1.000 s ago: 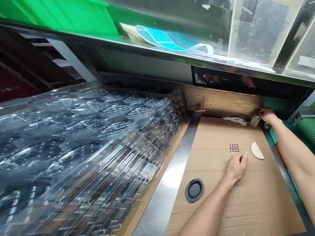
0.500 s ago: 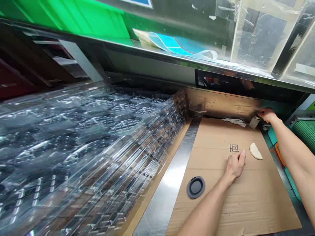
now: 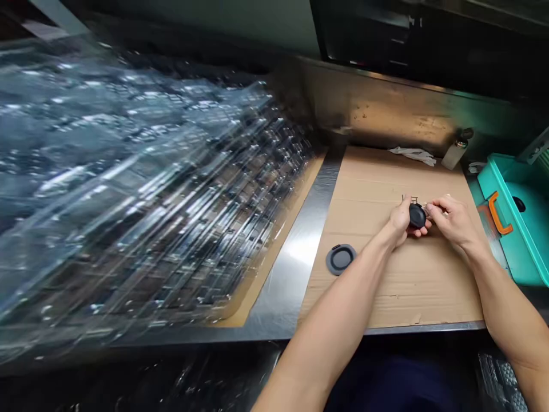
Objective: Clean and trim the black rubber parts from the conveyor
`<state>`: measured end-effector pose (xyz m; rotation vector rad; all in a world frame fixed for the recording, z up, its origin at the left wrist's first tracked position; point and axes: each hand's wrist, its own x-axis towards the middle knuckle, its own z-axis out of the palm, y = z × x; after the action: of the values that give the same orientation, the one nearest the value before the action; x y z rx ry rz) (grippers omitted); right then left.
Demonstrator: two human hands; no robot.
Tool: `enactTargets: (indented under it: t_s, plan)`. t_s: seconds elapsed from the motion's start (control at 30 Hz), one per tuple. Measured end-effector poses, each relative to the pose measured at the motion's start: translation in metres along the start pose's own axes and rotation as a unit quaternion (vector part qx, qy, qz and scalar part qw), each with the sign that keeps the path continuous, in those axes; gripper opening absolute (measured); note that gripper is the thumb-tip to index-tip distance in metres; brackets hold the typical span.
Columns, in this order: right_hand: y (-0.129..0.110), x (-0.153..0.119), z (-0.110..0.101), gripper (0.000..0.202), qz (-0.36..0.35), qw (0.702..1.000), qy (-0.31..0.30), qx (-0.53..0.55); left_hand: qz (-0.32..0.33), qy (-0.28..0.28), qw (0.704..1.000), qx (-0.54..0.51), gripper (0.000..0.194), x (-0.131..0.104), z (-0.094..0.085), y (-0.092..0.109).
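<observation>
My left hand (image 3: 402,222) is closed round a small black round part (image 3: 417,216), holding it above the cardboard sheet (image 3: 386,274). My right hand (image 3: 453,220) is right beside that part, thumb and fingers pinched together at its edge; anything small between the fingertips cannot be made out. A grey oval ring-shaped piece (image 3: 341,259) with a dark recessed middle lies flat on the cardboard, left of my forearm. The pale half-round pad seen earlier is mostly or wholly hidden by my right hand.
Stacked clear plastic trays (image 3: 171,200) fill the left side. At the back stand a small bottle (image 3: 454,153) with a dark top and a white glove (image 3: 414,154) lying flat. A teal bin (image 3: 521,229) with an orange handle (image 3: 500,214) is on the right.
My right hand has come away from the bottle to meet my left hand. The black part now shows in my left hand. The view has tilted downward.
</observation>
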<state>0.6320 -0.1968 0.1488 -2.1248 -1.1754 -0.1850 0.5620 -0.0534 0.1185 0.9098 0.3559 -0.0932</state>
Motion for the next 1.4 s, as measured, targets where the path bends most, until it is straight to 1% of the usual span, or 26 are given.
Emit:
enactTargets:
  t_s: [0.1,0.2,0.3,0.4,0.5,0.6,0.7,0.9,1.07,1.23,1.3,1.4]
  plan:
    - [0.008,0.002,0.004,0.021,-0.042,0.999,-0.004,-0.032,0.026,0.015,0.998,0.051,0.073,-0.001,0.004,-0.006]
    - [0.011,0.002,0.005,0.02,-0.063,0.997,-0.01,-0.048,0.043,0.039,0.993,0.106,0.074,-0.002,0.007,-0.011]
    - [0.01,-0.001,0.009,0.019,-0.076,0.995,-0.021,-0.065,0.051,0.059,0.988,0.134,0.074,-0.001,0.007,-0.013]
    - [0.009,-0.004,0.015,0.02,-0.081,0.991,-0.026,-0.107,0.059,0.064,0.987,0.137,0.074,0.002,0.004,-0.016]
    - [0.008,-0.004,0.021,0.024,-0.085,0.987,-0.013,-0.139,0.06,0.068,0.986,0.137,0.074,0.005,0.002,-0.019]
    - [0.007,-0.004,0.025,0.026,-0.088,0.986,-0.003,-0.143,0.066,0.072,0.986,0.132,0.073,0.005,0.001,-0.02]
    - [0.007,-0.006,0.026,0.024,-0.081,0.986,-0.011,-0.145,0.078,0.082,0.986,0.121,0.07,0.004,0.0,-0.02]
    - [0.007,-0.006,0.029,0.026,-0.08,0.985,-0.008,-0.154,0.075,0.113,0.977,0.167,0.07,0.002,0.001,-0.019]
    - [0.006,-0.008,0.028,0.027,-0.084,0.985,-0.007,-0.153,0.073,0.108,0.983,0.131,0.072,-0.001,0.004,-0.017]
    - [0.004,-0.008,0.029,0.028,-0.085,0.985,-0.004,-0.153,0.08,0.112,0.972,0.191,0.067,-0.001,0.003,-0.021]
    - [0.003,-0.008,0.029,0.028,-0.075,0.985,-0.007,-0.152,0.07,0.107,0.978,0.164,0.064,-0.002,0.004,-0.02]
    - [0.003,-0.008,0.027,0.028,-0.055,0.99,-0.007,-0.129,0.045,0.104,0.99,0.086,0.059,-0.006,0.006,-0.011]
